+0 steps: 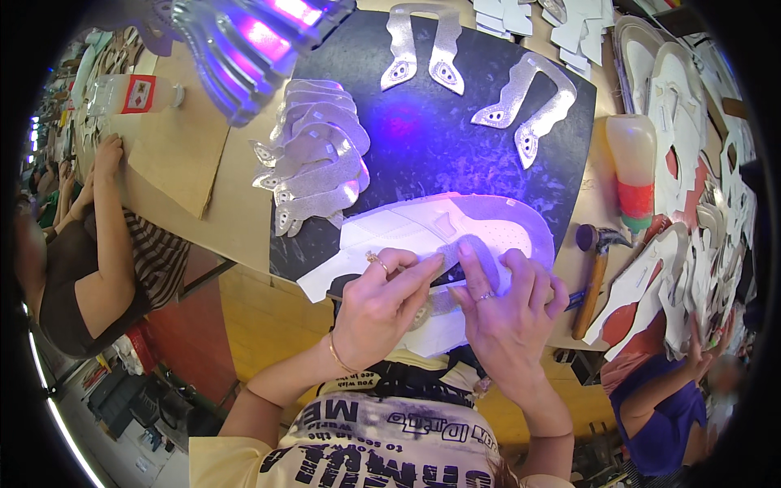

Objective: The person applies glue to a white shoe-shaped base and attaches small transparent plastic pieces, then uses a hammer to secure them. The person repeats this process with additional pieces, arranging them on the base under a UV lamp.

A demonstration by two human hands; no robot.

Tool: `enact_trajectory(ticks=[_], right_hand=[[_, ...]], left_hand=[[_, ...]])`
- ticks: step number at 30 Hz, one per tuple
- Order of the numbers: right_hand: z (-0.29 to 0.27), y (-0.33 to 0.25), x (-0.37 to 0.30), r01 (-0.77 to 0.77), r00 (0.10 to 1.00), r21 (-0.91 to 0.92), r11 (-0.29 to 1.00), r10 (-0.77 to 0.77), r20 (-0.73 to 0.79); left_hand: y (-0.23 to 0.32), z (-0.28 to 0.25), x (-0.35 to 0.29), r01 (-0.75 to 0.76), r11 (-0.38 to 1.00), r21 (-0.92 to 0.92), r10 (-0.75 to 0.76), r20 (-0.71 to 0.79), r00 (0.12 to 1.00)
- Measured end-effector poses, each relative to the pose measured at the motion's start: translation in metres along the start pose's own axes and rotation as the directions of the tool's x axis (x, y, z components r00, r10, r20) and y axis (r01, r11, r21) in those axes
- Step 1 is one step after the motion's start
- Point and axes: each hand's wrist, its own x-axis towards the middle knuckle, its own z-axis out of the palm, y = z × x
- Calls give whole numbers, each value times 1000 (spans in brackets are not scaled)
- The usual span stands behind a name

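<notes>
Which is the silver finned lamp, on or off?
On: the silver finned lamp glows violet-white between its fins, and purple light falls across the flat black board and white shoe upper.

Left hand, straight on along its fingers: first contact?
Likely the grey strip already at the left hand's fingertips, then the right hand, index finger first. Depth is unclear, so it might pass just over or under that finger.
</notes>
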Motion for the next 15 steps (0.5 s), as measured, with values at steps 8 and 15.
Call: enact_trajectory(ticks=[8, 15], right_hand=[[2, 11, -1, 75, 997, 11, 997, -75, -12], [-5, 6, 0, 76, 997, -24, 997, -75, 21]], left_hand=[[-3, -1, -6, -25, 1000, -11, 25, 16, 1000], [-5, 2, -9, -45, 998, -42, 44, -39, 998]])
